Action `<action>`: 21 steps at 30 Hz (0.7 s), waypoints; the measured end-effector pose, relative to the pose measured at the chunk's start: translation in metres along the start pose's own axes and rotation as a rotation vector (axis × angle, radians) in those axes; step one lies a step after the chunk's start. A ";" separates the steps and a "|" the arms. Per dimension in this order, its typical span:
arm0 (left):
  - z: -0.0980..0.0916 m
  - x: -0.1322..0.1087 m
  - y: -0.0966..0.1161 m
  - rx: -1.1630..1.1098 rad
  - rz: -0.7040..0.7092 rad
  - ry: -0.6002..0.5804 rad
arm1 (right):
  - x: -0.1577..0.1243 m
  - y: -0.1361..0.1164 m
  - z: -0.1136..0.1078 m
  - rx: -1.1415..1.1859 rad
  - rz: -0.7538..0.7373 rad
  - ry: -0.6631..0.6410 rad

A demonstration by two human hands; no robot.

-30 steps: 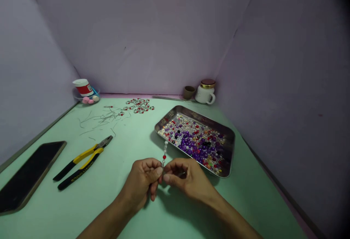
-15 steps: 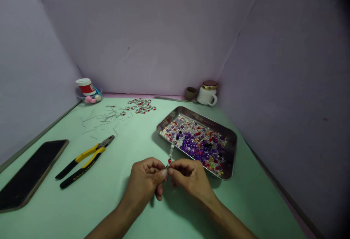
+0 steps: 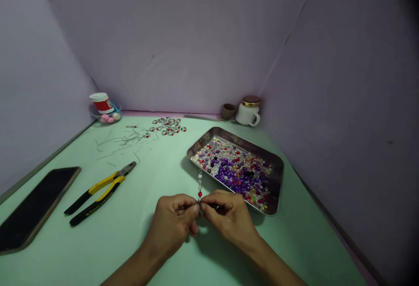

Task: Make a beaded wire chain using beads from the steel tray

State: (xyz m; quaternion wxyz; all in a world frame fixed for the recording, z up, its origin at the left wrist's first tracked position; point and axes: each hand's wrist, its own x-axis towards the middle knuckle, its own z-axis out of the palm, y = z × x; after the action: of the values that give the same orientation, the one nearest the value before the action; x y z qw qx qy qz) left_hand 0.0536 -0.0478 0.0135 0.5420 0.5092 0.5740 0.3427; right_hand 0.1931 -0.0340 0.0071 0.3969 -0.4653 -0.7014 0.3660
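Observation:
A short strand of clear and white beads with one red bead (image 3: 200,185) stands up from between my fingertips, its far end near the tray's front-left edge. My left hand (image 3: 176,218) pinches the strand's near end between thumb and forefinger. From the other side, the thumb and forefinger of my right hand (image 3: 229,214) close on that same end, the fingertips of both hands almost touching. Just beyond my hands lies a metal tray (image 3: 278,185) holding purple, red, clear and black beads (image 3: 231,175).
Yellow-black pliers (image 3: 98,192) and a phone (image 3: 39,207) lie at the left. Farther back are cut wires (image 3: 126,140), finished-looking beaded loops (image 3: 168,127), a bowl with a tub (image 3: 103,103), a small brown cup (image 3: 228,111) and a lidded white mug (image 3: 247,114).
The bead strand has swung slightly left and now points nearly straight away from me. Both hands keep their pinch, and have hardly moved.

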 end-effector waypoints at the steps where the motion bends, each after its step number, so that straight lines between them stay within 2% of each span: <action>1: 0.000 -0.001 0.000 0.012 -0.005 0.004 | 0.000 0.000 0.000 -0.003 0.002 -0.005; 11: 0.002 -0.001 0.000 0.063 -0.004 0.003 | 0.000 0.003 0.000 0.026 0.011 -0.035; 17: -0.001 0.000 -0.001 0.015 -0.002 -0.025 | -0.001 0.008 0.007 0.186 0.160 -0.022; 21: -0.003 0.000 0.000 -0.023 0.032 -0.040 | 0.000 0.009 0.009 0.279 0.200 -0.017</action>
State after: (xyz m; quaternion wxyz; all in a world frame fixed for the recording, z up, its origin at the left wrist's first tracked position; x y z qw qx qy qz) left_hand 0.0508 -0.0471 0.0135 0.5536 0.5190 0.5508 0.3475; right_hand 0.1887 -0.0329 -0.0046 0.4131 -0.4700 -0.5976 0.5013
